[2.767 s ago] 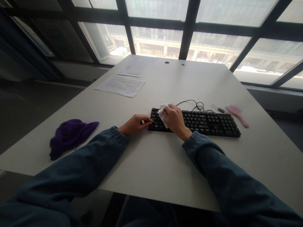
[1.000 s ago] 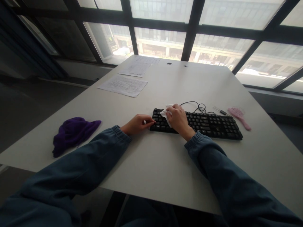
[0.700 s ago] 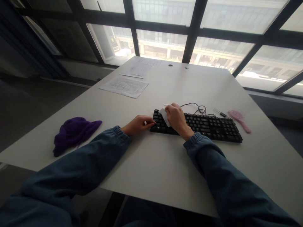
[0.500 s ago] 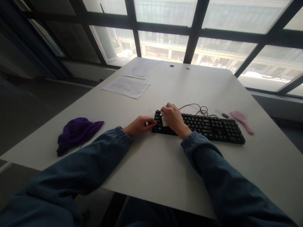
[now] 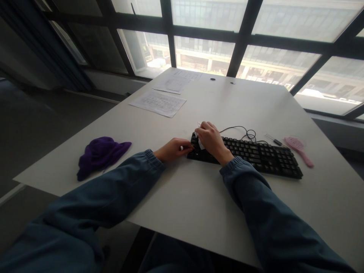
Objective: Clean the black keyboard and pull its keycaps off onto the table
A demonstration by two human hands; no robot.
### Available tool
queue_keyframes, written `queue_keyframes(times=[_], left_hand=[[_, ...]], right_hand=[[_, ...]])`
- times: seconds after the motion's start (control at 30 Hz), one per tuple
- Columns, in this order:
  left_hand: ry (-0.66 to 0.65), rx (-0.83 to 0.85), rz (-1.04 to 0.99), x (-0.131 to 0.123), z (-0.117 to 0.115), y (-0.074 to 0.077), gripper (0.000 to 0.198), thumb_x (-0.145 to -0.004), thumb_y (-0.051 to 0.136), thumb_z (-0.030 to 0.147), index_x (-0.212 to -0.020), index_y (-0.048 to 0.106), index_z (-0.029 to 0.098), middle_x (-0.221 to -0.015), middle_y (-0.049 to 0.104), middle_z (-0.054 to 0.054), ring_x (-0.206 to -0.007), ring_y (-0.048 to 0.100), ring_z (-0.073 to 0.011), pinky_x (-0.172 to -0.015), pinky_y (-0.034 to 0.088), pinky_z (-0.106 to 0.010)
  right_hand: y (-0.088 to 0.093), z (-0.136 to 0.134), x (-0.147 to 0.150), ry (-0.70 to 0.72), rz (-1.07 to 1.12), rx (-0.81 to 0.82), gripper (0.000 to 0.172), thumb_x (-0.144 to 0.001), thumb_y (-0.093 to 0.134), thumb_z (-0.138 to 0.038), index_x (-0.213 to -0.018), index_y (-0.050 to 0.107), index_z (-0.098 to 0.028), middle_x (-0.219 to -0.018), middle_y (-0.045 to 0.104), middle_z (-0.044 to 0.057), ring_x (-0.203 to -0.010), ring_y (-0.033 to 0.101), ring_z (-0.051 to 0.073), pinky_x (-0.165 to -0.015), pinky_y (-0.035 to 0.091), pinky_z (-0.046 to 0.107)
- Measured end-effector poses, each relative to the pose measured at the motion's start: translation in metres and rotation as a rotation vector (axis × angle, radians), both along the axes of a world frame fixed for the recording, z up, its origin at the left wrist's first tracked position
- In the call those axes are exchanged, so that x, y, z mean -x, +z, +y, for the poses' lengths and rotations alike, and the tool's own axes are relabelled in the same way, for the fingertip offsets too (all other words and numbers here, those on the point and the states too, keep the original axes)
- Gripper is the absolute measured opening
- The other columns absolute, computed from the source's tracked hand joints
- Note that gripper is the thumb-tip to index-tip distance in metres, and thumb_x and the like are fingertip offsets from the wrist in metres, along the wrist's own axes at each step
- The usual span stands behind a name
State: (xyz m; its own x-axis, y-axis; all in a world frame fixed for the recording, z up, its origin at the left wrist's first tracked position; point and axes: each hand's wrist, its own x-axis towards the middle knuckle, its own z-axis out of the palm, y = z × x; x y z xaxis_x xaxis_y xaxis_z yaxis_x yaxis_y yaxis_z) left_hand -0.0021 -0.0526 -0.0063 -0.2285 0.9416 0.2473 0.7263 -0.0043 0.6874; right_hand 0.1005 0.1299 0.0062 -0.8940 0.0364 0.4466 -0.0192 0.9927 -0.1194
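Tissue [image 5: 201, 145] shows less; right hand [image 5: 212, 140] has moved nearer left hand [image 5: 174, 149].

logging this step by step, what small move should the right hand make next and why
Probably slide the right hand and its white tissue slightly rightward along the keyboard: the tissue is near the keyboard's left end, most of the keyboard stretches off to the right, and the left hand is at the left edge.

Right hand [image 5: 212, 139] shifted closer to left hand [image 5: 174, 149]; white tissue [image 5: 201, 145] more hidden.
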Motion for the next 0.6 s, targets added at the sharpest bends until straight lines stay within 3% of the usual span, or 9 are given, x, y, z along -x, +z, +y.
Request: queue_keyframes(times=[0.37, 0.6], left_hand=[[0.002, 0.02, 0.006, 0.0003, -0.0003, 0.0004, 0.027, -0.091, 0.059, 0.036, -0.09, 0.073, 0.014, -0.072, 0.067, -0.002, -0.061, 0.053, -0.0106, -0.06, 0.045, -0.021], [-0.01, 0.008, 0.003, 0.0013, -0.001, -0.002, 0.025, -0.091, 0.059, 0.033, -0.09, 0.073, 0.013, -0.073, 0.068, -0.002, -0.062, 0.054, -0.0106, -0.062, 0.045, -0.021]], right_hand=[[-0.0024, 0.0033, -0.0031, 0.056, -0.049, 0.049, 0.028, -0.097, 0.048, -0.014, -0.091, 0.074, -0.021, -0.096, 0.061, 0.009, -0.095, 0.051, 0.024, -0.087, 0.042, 0.035], [-0.0047, 0.0045, -0.0051, 0.035, -0.053, 0.096, 0.022, -0.099, 0.05, -0.02, -0.102, 0.072, -0.02, -0.104, 0.062, 0.009, -0.1, 0.054, 0.023, -0.088, 0.044, 0.034]])
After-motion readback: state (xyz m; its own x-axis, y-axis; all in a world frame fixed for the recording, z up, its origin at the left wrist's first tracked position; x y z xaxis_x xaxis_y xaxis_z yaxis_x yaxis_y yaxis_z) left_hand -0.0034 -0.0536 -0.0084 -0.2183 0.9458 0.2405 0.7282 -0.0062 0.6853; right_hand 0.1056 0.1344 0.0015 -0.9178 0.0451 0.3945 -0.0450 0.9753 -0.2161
